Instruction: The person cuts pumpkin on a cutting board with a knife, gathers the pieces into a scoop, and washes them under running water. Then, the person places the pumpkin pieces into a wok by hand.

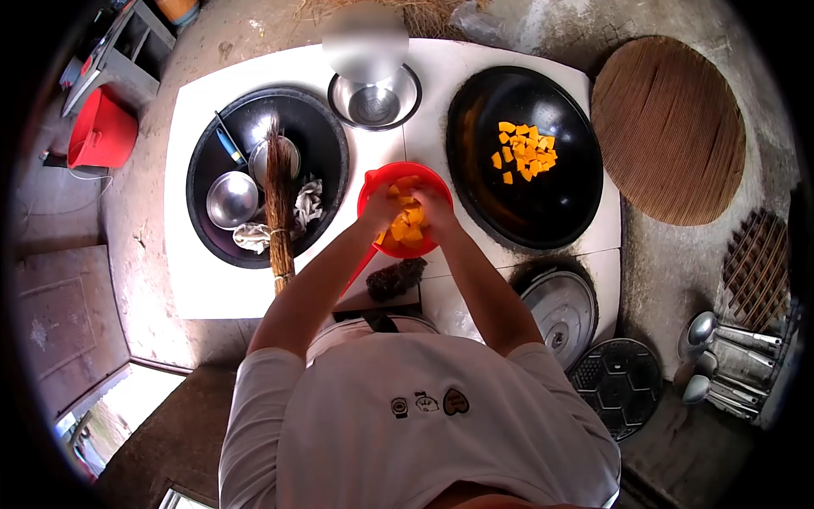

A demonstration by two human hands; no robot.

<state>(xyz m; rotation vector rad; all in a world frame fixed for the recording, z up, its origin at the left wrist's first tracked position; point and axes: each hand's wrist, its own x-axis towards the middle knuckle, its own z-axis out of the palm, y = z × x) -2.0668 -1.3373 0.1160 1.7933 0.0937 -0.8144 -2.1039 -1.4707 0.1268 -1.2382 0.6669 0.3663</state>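
Note:
A red plastic scoop (365, 188) with a long handle sits at the middle of the white counter, holding orange pumpkin pieces (407, 227). My left hand (380, 209) reaches into its left side, fingers curled in among the pieces. From the right, my right hand (435, 212) does the same, closed around some pieces. The fingertips of both hands are partly hidden by pumpkin. More pumpkin pieces (527, 153) lie in the large black wok (487, 199) to the right.
At left a second wok (199, 195) holds a straw brush (278, 195), metal bowls and a cloth. A steel basin (373, 103) stands behind the scoop. A round wooden lid (670, 127) is at far right. Near my body lie a dark scrubber (397, 280) and a metal lid (560, 314).

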